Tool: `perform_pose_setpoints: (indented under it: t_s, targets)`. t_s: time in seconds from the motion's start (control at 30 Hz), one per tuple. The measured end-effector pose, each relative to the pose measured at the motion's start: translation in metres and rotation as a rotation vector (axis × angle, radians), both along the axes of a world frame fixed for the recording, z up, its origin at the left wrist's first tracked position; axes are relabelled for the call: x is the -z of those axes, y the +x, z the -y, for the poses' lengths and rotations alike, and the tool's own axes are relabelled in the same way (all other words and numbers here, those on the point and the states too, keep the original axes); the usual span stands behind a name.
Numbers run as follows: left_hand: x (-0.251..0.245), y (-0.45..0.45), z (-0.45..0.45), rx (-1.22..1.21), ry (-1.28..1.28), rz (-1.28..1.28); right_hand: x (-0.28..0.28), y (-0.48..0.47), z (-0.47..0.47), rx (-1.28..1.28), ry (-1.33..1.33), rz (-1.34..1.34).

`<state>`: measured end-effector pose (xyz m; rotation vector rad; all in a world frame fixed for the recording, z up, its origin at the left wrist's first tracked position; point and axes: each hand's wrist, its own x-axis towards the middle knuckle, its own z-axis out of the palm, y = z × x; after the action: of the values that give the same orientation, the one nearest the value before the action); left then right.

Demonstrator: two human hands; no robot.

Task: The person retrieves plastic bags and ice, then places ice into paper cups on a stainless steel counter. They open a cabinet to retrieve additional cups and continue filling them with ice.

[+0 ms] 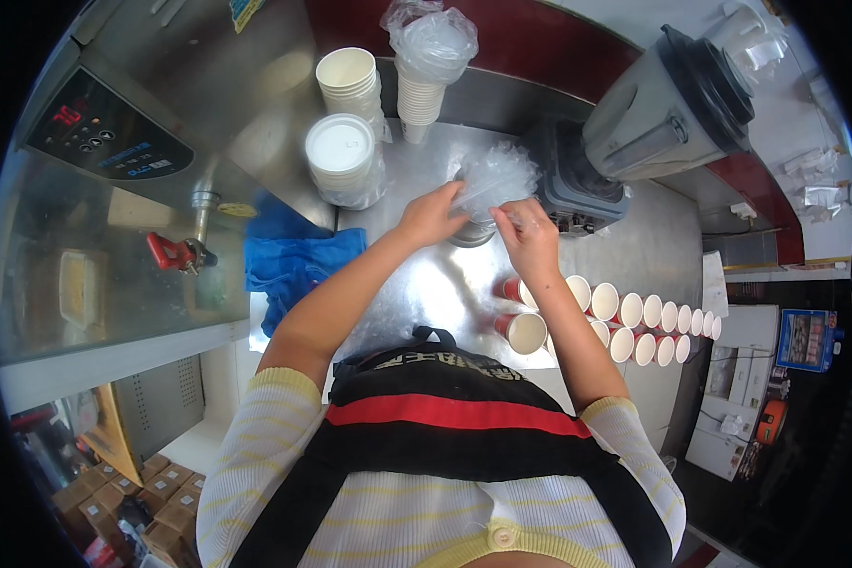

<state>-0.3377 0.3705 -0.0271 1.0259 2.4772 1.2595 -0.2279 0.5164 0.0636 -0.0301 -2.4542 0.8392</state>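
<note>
A bunch of clear plastic packaging (500, 177), its contents hard to tell, stands upright in a round metal container (471, 234) on the steel counter. My left hand (432, 215) touches its left side, thumb and fingers apart. On the right side, my right hand (529, 231) pinches some clear plastic between thumb and fingers. Red paper cups (527, 334) stand open in two rows below and right of my right forearm. To the left are a stack of white lids (339, 145) in plastic and a stack of white cups (348, 71).
A blender (664, 113) on its dark base stands at the right. A bagged cup stack (420, 99) is behind. At the left, a steel water dispenser (135, 234) has a red-handled tap (174, 253), with a blue cloth (298, 259) beside it. Cardboard boxes (163, 497) lie at lower left.
</note>
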Motion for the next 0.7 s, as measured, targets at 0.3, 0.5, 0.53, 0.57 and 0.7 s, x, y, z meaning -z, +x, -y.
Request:
perform_pose_setpoints:
  t_s: [0.3, 0.5, 0.53, 0.57, 0.7]
  targets:
    - [0.033, -0.033, -0.018, -0.346, 0.28, 0.405, -0.009, -0.015, -0.015, -0.057, -0.138, 0.206]
    - [0.061, -0.037, -0.026, -0.215, 0.418, 0.602, 0.003, -0.019, -0.009, -0.064, -0.376, 0.19]
    - [0.063, -0.036, -0.024, -0.205, 0.436, 0.574, 0.005, -0.017, -0.008, -0.062, -0.388, 0.185]
    - [0.063, -0.035, -0.023, -0.196, 0.387, 0.519, 0.006, -0.015, -0.008, -0.061, -0.397, 0.176]
    - [0.058, -0.033, -0.024, -0.227, 0.261, 0.416, 0.005, -0.005, -0.008, -0.051, -0.321, 0.17]
